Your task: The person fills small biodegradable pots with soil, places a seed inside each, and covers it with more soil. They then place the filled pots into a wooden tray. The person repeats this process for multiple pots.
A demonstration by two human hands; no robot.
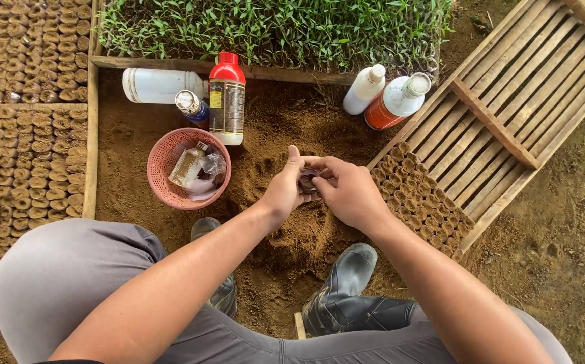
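Head view: person squatting over a patch of loose brown soil (285, 128), knees in grey trousers filling the lower frame, 2 dark rubber boots (346, 290) planted in the dirt. Slatted wooden tray (508, 87) lying on the right, mostly bare, with rolled soil pots (420, 195) packing only its near corner. 2 full trays of soil pots (26, 114) boxing in the left edge. Seedling tray (272, 27) of green shoots closing off the top. Open dirt remaining between these trays, roughly centre, where the hands are working. Pink plastic basket (164, 182) sitting left of the hands, holding small packets. Red-capped bottle (227, 101) standing behind it, white jug (154, 84) lying on its side, 2 more bottles (390, 98) leaning near the slatted tray's corner. Left hand (285, 189) and right hand (349, 192) meeting above the soil, fingers of both pinching together on a small dark item (308, 180), mostly hidden, kind unclear.
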